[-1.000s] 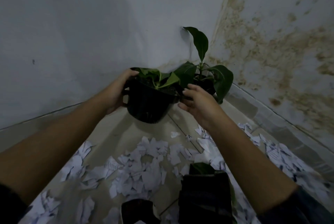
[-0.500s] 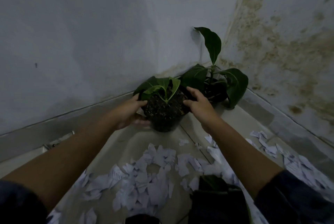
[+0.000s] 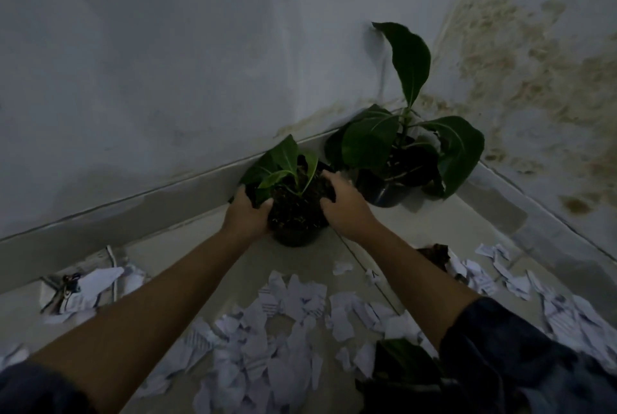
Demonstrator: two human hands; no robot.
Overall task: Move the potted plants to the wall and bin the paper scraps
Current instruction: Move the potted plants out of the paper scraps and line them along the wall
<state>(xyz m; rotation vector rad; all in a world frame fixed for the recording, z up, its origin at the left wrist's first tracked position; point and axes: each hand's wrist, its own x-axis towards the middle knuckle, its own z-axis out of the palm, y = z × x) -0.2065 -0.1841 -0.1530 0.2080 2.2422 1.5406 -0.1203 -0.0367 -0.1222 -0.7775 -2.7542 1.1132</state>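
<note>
Floor [image 3: 207,253] by wall: pot [image 3: 295,220] btwn both hands' fingers [image 3: 325,180].

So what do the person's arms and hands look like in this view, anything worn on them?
Both hands, left and right, are bare: no gloves, and no rings or watch that this dim view shows. The forearms are uncovered up to dark blue sleeves, the left sleeve and right sleeve, which sit pushed up near the elbows. The fabric looks denim-like, though the light is too low to be sure.
</note>
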